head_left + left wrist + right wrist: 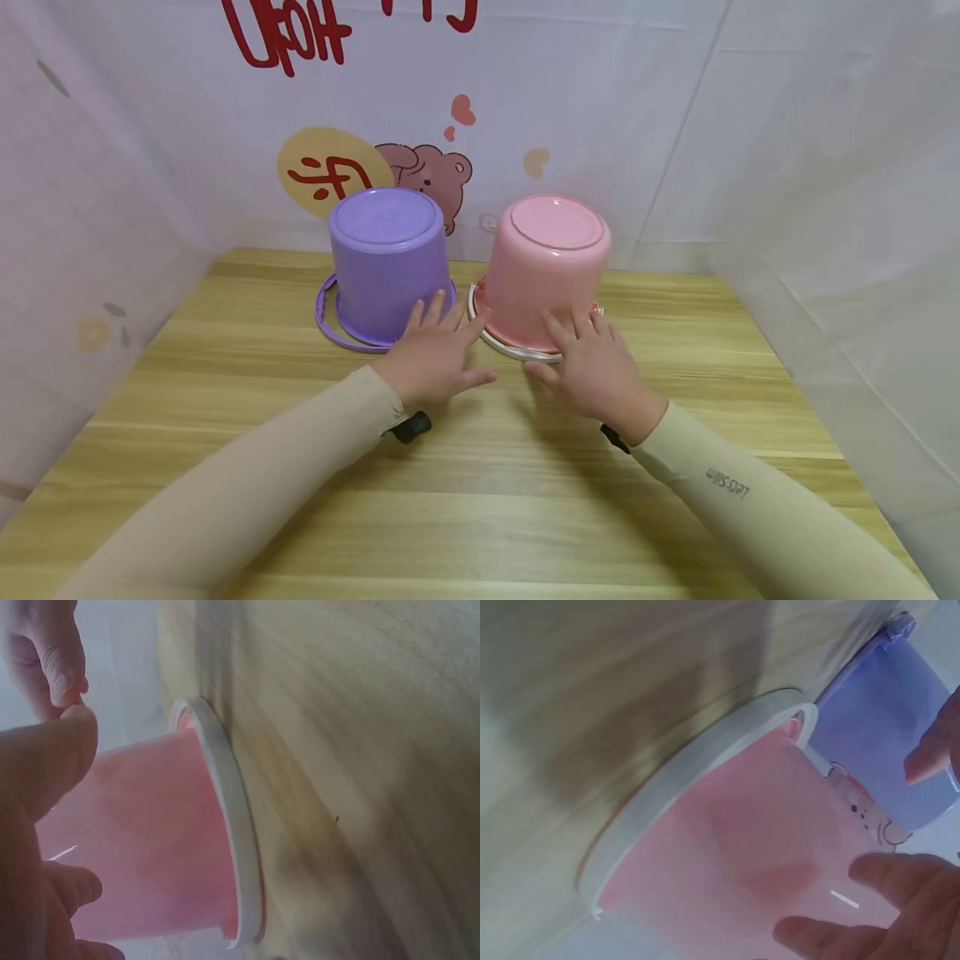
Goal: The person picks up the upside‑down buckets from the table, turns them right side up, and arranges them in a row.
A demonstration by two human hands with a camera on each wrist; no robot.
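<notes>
A purple bucket [390, 279] stands upside down at the back of the table, its purple handle [324, 321] lying around the left of its rim. To its right a pink bucket [547, 275] is also upside down, with a white handle [517, 348] along the front of its rim. My left hand [431, 354] is spread in front of the two buckets, fingers overlapping the purple one's lower right side in the head view. My right hand [596, 371] is spread in front of the pink bucket, fingers extended close to its wall. Neither hand grips anything.
The buckets stand on a wooden table [480, 517]. A white printed curtain [637, 100] with red lettering, hearts and a bear hangs right behind them. More white sheeting encloses the left and right sides.
</notes>
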